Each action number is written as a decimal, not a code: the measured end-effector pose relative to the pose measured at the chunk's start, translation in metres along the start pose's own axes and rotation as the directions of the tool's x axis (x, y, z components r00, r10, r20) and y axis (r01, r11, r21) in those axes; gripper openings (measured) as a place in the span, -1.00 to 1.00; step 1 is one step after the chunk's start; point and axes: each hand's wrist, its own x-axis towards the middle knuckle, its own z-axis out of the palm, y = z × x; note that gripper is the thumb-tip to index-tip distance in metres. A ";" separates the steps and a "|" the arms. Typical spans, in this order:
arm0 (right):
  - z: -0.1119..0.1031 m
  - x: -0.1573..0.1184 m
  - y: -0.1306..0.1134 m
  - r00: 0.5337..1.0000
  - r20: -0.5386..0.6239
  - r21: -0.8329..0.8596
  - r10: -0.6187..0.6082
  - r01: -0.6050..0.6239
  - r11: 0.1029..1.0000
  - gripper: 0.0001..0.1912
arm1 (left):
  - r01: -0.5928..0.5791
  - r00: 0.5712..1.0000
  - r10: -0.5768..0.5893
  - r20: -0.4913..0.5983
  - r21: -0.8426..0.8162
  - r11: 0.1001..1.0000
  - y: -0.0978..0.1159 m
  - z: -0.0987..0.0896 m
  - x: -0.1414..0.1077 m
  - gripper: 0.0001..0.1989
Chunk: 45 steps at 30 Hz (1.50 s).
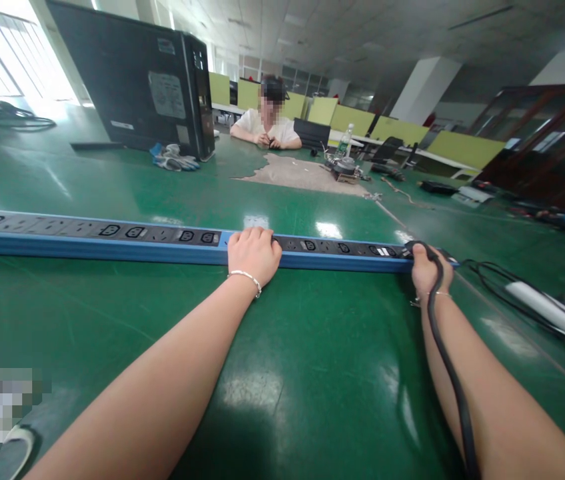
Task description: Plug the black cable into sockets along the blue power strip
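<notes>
- Left hand (253, 252): palm down, fingers curled over the blue power strip (112, 239), pressing it mid-length.
- Right hand (425, 268): closed around the black cable (450, 380) at the strip's end.
- Strip lies flat across the green surface (287, 373); none of its visible sockets holds a plug.

Far side of green desk (112, 193): black computer tower (137, 80), gloves (175, 159) just beside it. Seated person (266, 127) beyond a worn patch (302, 175); water bottle (344, 141) near.
</notes>
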 end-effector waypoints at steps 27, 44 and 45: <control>-0.012 -0.001 -0.014 0.987 0.028 -0.121 0.157 -0.152 0.981 -0.52 | 0.000 1.000 0.000 0.008 0.010 1.000 0.000 0.001 0.001 -0.66; -0.017 -0.003 -0.024 0.980 0.049 -0.139 0.192 -0.183 0.973 -0.55 | 0.016 1.000 -0.016 0.025 0.001 1.000 0.000 0.001 0.001 -0.65; -0.016 -0.003 -0.023 0.981 0.040 -0.133 0.189 -0.182 0.974 -0.55 | 0.017 0.999 -0.017 0.031 0.002 1.000 0.000 0.001 0.001 -0.65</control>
